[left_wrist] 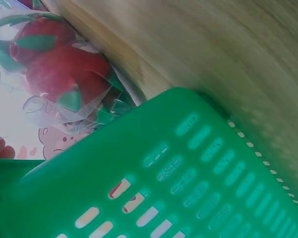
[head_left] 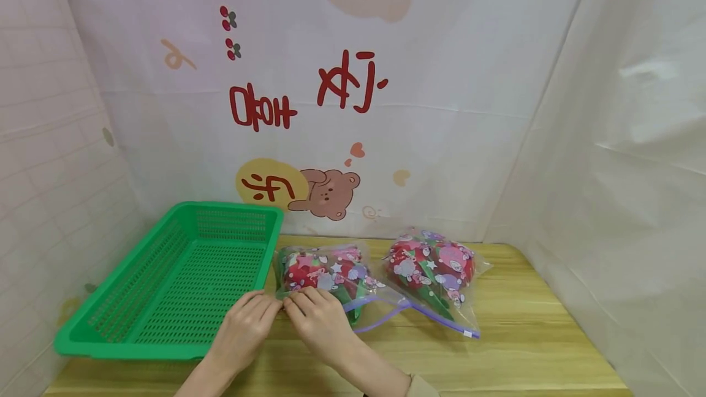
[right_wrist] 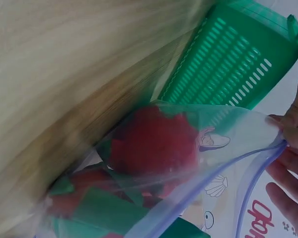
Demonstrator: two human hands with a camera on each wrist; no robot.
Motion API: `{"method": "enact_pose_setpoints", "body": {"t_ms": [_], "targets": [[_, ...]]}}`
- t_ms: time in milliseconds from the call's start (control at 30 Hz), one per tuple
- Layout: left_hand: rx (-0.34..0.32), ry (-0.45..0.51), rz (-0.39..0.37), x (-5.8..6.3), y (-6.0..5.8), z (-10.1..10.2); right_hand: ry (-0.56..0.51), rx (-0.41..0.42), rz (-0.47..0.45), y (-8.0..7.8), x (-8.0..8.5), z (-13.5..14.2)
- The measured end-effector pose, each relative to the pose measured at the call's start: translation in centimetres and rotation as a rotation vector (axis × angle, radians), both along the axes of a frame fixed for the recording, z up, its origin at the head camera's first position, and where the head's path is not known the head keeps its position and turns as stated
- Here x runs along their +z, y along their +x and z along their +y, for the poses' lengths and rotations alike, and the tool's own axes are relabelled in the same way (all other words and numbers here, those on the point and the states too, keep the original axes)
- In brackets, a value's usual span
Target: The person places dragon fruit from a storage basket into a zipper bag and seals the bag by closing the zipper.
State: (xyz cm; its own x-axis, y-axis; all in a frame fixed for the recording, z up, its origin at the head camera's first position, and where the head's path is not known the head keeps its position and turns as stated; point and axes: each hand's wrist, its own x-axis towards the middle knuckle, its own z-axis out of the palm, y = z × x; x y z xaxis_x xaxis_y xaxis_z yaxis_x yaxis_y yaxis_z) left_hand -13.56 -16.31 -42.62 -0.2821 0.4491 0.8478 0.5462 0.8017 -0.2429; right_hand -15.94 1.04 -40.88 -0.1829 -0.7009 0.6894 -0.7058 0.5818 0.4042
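Observation:
A clear zip bag with pink and purple prints lies on the table, with red and green items inside. My left hand and right hand meet at its near left corner, pinching the edge. From there the purple zip strip runs off, and its two sides stand apart farther right. In the left wrist view only a few fingertips show behind the basket rim. The head view hides the fingertips under the hands.
Left of the bag, beside my left hand, stands a green slotted plastic basket with nothing in it. A second printed bag of red and green items, with a purple zip, lies to the right on the wooden table. Printed cloth hangs behind.

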Motion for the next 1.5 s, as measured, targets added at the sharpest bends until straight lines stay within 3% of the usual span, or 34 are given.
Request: {"method": "enact_pose_setpoints", "body": {"t_ms": [133,400,633,967,1167,1500], "targets": [[0.011,-0.011,0.013,-0.1,0.0,-0.1,0.007,-0.015,0.005,0.1,-0.2,-0.1],[0.009,0.005,0.064,-0.4,-0.5,-0.1,-0.006,0.029,0.154,-0.4,-0.5,0.1],[-0.013,0.013,0.018,-0.3,-0.5,0.0,-0.004,0.086,0.220,-0.8,-0.1,0.6],[-0.025,0.002,-0.007,-0.2,-0.4,0.0,-0.048,0.139,0.211,-1.7,-1.1,2.9],[-0.036,0.014,0.033,-0.3,-0.6,-0.1,-0.071,0.143,0.185,-2.2,-1.7,4.8],[0.027,-0.057,0.105,-0.2,-0.4,0.9,-0.085,0.137,0.201,-2.6,-2.0,4.9]]}}
